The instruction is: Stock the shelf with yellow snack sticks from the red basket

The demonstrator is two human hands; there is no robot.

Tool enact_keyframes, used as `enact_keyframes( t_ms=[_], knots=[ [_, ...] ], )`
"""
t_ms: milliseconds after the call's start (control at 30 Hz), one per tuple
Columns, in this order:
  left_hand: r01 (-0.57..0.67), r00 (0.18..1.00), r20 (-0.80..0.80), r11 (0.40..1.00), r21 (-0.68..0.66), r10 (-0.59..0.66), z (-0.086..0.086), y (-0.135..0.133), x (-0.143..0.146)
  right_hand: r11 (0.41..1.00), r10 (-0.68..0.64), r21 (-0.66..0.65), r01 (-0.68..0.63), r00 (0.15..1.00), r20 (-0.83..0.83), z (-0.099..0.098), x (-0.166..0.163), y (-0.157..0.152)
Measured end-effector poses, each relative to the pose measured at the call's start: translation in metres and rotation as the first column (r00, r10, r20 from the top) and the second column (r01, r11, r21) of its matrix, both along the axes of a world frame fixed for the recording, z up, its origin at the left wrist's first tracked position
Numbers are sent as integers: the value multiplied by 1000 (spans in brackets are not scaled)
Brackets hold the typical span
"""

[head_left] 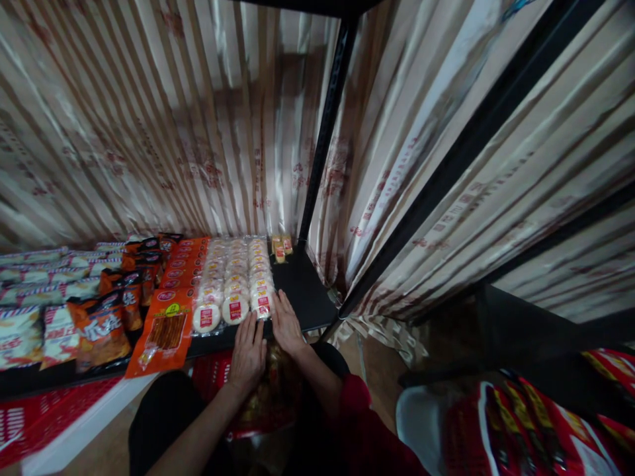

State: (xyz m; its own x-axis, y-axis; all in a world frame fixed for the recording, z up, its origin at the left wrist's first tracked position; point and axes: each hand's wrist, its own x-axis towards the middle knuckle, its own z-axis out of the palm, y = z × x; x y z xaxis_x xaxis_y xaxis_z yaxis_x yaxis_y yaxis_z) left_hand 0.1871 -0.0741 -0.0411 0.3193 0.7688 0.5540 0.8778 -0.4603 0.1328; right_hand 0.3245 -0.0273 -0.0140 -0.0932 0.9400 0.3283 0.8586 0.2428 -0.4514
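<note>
Clear packs of round white crackers (235, 309) with red labels lie in three rows on a black shelf (317, 307). At the front end of the rightmost cracker row (260, 281) are both of my hands. My left hand (249, 354) rests at its front edge, fingers stretched forward. Along the row's right side lies my right hand (286, 324), its fingers straight and its palm turned inward. Neither hand is wrapped round a pack. Farther back, beside the row, sit a few small yellowish packets (280, 248).
Orange snack-stick bags (166, 324), orange-and-black bags (102, 324) and white bags (20, 337) fill the shelf leftward. A black post (327, 125) stands at the corner before printed curtains (238, 119). Below are a bag of brownish items (270, 396) and red packages (536, 423).
</note>
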Motion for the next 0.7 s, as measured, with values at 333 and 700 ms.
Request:
enact_keyframes(
  t_ms=[333,700],
  knots=[
    [15,995,101,998,-65,-8,-1,-7,2,999,50,6,-49,994,-95,8,-3,-2],
    [173,985,83,912,-373,-153,-40,-73,-20,993,-47,76,89,900,-432,-11,21,-92]
  ],
)
